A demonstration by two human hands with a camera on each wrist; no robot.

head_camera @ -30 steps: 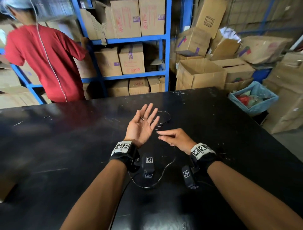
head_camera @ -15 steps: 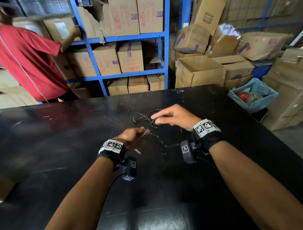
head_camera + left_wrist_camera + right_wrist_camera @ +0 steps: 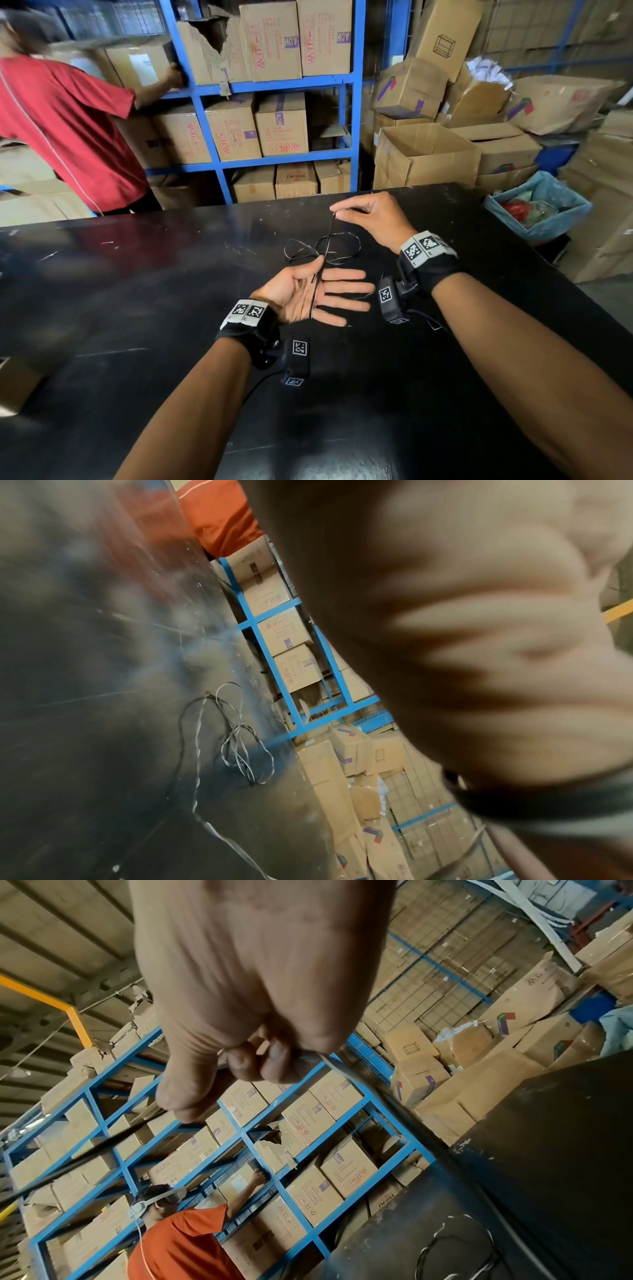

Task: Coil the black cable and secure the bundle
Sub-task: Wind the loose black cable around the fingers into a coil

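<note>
Head view is showing the right hand (image 3: 373, 219) pinching the black cable (image 3: 323, 245) between thumb and fingertips, raised above the black table (image 3: 137, 308). The left hand (image 3: 308, 296) is lying palm up, fingers straight, the cable running across its palm, seemingly ungripped. Loose loops are lying just beyond its fingertips.

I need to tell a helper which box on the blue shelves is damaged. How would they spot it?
Behind the black table stands the blue rack. On its top shelf, left of two intact boxes, stands the torn box. It alone has a ragged hole ripped out of its upper edge.
</note>
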